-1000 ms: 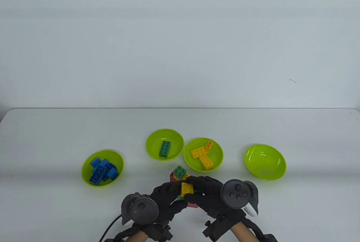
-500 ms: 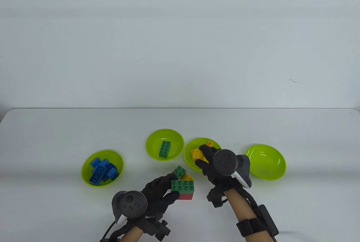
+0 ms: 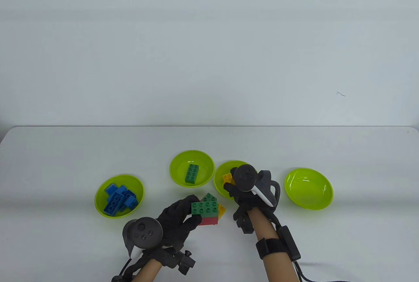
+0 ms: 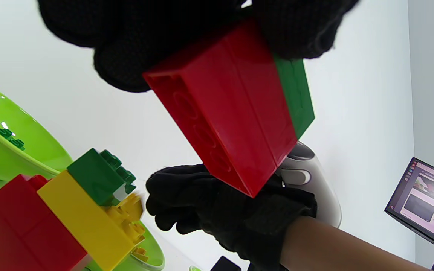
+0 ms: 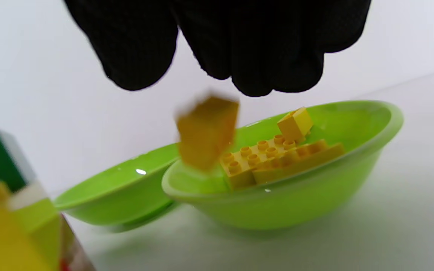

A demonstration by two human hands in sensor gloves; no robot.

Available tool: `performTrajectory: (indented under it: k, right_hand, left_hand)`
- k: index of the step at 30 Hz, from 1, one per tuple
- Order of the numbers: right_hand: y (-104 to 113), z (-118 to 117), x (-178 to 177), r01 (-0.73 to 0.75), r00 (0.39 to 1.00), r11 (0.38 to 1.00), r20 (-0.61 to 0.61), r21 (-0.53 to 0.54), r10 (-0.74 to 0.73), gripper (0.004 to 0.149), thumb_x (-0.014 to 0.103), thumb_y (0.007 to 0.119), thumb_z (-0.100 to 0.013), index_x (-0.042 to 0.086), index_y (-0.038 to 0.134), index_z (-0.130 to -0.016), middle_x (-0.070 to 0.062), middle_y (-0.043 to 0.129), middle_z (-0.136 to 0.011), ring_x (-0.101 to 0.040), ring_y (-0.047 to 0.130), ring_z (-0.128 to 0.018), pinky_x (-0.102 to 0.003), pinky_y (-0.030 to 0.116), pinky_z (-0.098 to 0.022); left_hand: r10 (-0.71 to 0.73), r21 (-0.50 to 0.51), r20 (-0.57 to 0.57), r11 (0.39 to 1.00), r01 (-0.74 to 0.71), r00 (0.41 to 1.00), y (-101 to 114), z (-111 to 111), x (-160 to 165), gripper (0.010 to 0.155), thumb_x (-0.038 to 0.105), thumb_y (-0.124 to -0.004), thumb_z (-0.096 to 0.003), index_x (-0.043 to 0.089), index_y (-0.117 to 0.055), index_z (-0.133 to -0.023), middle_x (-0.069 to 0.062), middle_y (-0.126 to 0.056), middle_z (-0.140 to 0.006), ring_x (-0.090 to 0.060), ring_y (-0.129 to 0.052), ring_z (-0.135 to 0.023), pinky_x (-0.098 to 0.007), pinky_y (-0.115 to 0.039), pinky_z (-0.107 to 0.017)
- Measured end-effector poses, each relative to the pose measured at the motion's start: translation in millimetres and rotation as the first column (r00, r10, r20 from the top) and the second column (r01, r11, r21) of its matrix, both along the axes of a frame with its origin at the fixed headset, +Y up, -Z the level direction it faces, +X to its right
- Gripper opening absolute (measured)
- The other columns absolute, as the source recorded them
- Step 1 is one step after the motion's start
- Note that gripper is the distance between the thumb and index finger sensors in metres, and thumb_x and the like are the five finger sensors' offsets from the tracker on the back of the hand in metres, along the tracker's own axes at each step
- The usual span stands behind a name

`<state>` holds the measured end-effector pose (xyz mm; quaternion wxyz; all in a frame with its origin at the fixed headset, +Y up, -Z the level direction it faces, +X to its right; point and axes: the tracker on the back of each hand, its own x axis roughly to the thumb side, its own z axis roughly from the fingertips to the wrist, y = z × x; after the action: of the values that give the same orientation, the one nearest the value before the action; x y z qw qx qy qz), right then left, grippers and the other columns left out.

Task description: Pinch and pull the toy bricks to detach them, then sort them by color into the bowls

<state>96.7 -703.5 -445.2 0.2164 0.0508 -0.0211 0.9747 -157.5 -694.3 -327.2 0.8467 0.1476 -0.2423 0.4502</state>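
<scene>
My left hand (image 3: 176,218) gripped the red-and-green brick stack (image 3: 205,211) above the table. My right hand (image 3: 244,193), fingers apart, hovered over the yellow bowl (image 5: 315,203); a blurred yellow brick (image 5: 206,131) hung free just above its near rim.

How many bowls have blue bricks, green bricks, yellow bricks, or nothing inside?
Blue-brick bowl: 1
Green-brick bowl: 1
Yellow-brick bowl: 1
Empty bowl: 1
Total: 4 bowls
</scene>
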Motion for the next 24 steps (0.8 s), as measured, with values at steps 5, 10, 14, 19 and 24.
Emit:
performTrajectory:
  k: [5, 10, 14, 19, 24]
  right_hand:
    - [18.1, 35.0, 22.8, 0.320, 0.943, 0.945, -0.122, 0.071, -0.310, 0.065, 0.040, 0.080, -0.049, 0.004, 0.066, -0.102, -0.023, 0.078, -0.097, -0.043, 0.081, -0.084, -0.056, 0.059, -0.069]
    - [29.1, 78.7, 35.3, 0.512, 0.830, 0.857, -0.291, 0.060, -0.476, 0.068, 0.043, 0.077, -0.050, 0.002, 0.065, -0.103, -0.025, 0.075, -0.099, -0.046, 0.078, -0.086, -0.057, 0.057, -0.070]
    - [21.9, 110.4, 34.8, 0.562, 0.774, 0.827, -0.357, 0.005, -0.524, 0.074, 0.047, 0.077, -0.049, 0.001, 0.061, -0.105, -0.026, 0.072, -0.102, -0.047, 0.075, -0.089, -0.058, 0.055, -0.071]
    - [8.7, 127.5, 24.6, 0.590, 0.734, 0.806, -0.389, -0.041, -0.557, 0.078, 0.048, 0.079, -0.048, 0.001, 0.058, -0.106, -0.026, 0.069, -0.104, -0.048, 0.073, -0.090, -0.058, 0.054, -0.071]
    - [0.6, 132.7, 16.1, 0.604, 0.737, 0.797, -0.373, -0.012, -0.564, 0.071, 0.045, 0.081, -0.046, 0.004, 0.064, -0.102, -0.022, 0.077, -0.098, -0.043, 0.080, -0.085, -0.056, 0.059, -0.069]
  left_hand:
    - [0.006, -0.007, -0.001, 1.000, -0.006, 1.000, -0.5, -0.2, -0.1, 0.067, 0.040, -0.073, -0.0461, -0.003, -0.067, -0.097, -0.028, -0.083, -0.086, -0.043, -0.088, -0.074, -0.056, -0.069, -0.058]
    - [0.025, -0.021, 0.011, 0.999, -0.024, 1.000, -0.1, 0.3, 2.3, 0.067, 0.039, -0.072, -0.0466, -0.003, -0.066, -0.097, -0.029, -0.083, -0.087, -0.043, -0.088, -0.075, -0.056, -0.069, -0.058]
    - [0.021, -0.025, 0.042, 1.000, -0.020, 0.999, 2.2, 1.6, 9.1, 0.067, 0.039, -0.072, -0.0469, -0.004, -0.066, -0.098, -0.029, -0.082, -0.088, -0.044, -0.087, -0.075, -0.057, -0.069, -0.058]
    - [0.039, -0.032, 0.093, 0.999, -0.036, 0.995, 5.8, 7.1, 18.6, 0.067, 0.038, -0.072, -0.0472, -0.004, -0.065, -0.098, -0.029, -0.082, -0.088, -0.044, -0.087, -0.075, -0.057, -0.068, -0.059]
    - [0.045, -0.029, 0.131, 0.999, -0.041, 0.990, 8.2, 11.3, 25.5, 0.067, 0.038, -0.072, -0.0471, -0.004, -0.065, -0.098, -0.029, -0.082, -0.088, -0.044, -0.087, -0.076, -0.057, -0.069, -0.059]
